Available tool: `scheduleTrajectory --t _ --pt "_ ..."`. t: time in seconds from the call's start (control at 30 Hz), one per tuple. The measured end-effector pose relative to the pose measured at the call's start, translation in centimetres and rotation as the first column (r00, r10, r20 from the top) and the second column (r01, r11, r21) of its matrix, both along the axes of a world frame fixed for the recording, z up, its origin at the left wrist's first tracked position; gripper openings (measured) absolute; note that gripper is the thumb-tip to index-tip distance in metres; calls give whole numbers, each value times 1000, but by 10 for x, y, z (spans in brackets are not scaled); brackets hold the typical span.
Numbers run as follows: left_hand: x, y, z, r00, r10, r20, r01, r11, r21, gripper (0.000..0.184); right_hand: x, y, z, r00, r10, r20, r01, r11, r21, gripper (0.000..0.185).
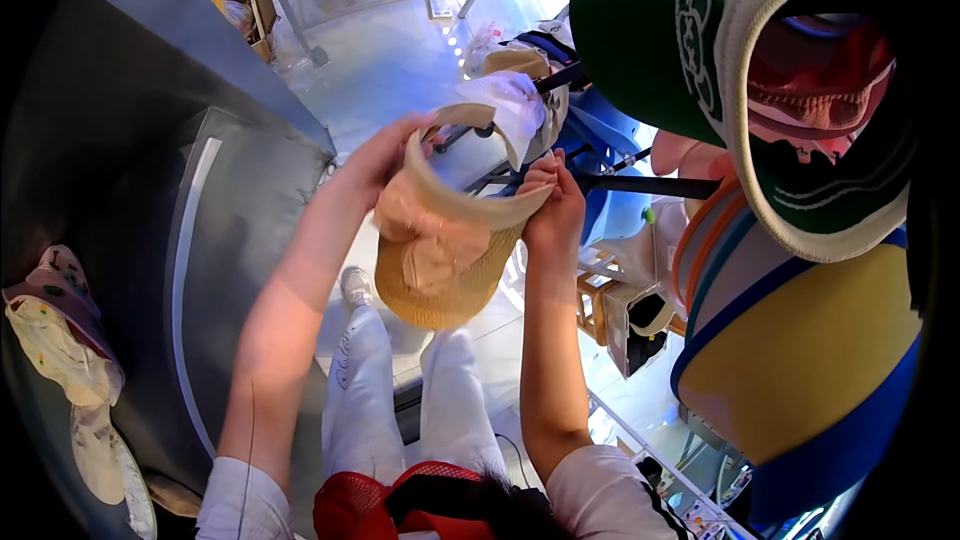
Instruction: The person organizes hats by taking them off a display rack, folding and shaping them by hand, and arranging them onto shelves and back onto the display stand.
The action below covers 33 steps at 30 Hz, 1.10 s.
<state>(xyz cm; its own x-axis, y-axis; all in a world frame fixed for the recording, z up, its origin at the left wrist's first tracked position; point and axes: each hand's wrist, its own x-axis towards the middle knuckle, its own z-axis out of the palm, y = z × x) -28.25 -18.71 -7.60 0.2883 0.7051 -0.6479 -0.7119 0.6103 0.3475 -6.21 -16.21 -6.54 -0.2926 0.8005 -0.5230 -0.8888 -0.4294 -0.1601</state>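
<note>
Both hands hold a tan straw sun visor (440, 305) in front of my body, its brim pointing down toward my legs. A pale pink bow (435, 245), slightly blurred, sits on the front of its cream band. My left hand (392, 152) grips the band at its left side, with the fingertips partly hidden behind it. On the other side, my right hand (556, 208) is closed on the band's right edge, fingers curled inward. Just beyond the visor, a white cap-like item (512, 105) hangs near a black rack rod (660, 185).
A green-and-white cap (640, 40) and a yellow-and-blue hat (800, 360) hang close on the right. Blue caps (615, 210) are behind my right hand. A dark grey panel (120, 150) stands on the left, with a light patterned hat (65, 350) below. A cardboard box (262, 15) is farther back.
</note>
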Motion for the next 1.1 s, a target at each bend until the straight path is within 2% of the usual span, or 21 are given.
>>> scheduleTrajectory --t 0.03,0.1,0.13,0.23,0.33,0.43,0.53,0.57,0.67,0.77,0.87,0.97,1.07,1.1 --pt "2 16 8 999 -7 -52 8 1000 18 34 3 13 -9 999 -9 -40 7 999 -37 11" --pt "-1 46 24 993 -111 -46 114 991 67 36 6 37 -20 993 -58 -105 51 996 -70 13" --pt "-5 59 27 985 -165 -46 169 981 92 36 -5 43 -5 999 -22 40 26 995 -98 14" --pt "-8 95 -5 979 -201 -26 203 964 172 38 -16 64 0 967 116 226 -81 984 -161 15" --pt "-4 105 -23 985 -51 -166 83 978 191 38 -12 77 -19 910 267 319 -195 951 -240 15" --pt "3 106 -50 993 -22 -115 28 998 51 36 -9 83 -33 850 374 370 -264 912 -315 16" --pt "9 101 -68 991 -21 -130 24 1000 21 36 -7 87 -44 805 445 392 -303 877 -374 16" --pt "12 101 -71 985 -29 -168 31 999 7 30 -6 87 -47 792 466 394 -315 865 -390 16" --pt "17 92 -78 971 -57 -232 71 996 51 34 -3 87 -57 765 511 392 -331 834 -442 17" --pt "25 84 -103 988 -94 -122 90 995 -40 30 -9 78 -70 763 532 368 -333 810 -482 17" --pt "35 80 -118 999 33 21 -33 999 -17 29 -31 69 -68 769 531 356 -318 801 -507 18" --pt "26 84 -112 981 -107 -163 117 992 50 28 -44 66 -62 767 536 351 -309 790 -530 19" --pt "18 86 -112 971 -204 -123 223 961 166 36 -44 62 -62 768 550 327 -320 773 -548 19" --pt "13 86 -115 949 -267 -169 289 949 124 38 -41 60 -65 770 556 313 -329 767 -551 20"
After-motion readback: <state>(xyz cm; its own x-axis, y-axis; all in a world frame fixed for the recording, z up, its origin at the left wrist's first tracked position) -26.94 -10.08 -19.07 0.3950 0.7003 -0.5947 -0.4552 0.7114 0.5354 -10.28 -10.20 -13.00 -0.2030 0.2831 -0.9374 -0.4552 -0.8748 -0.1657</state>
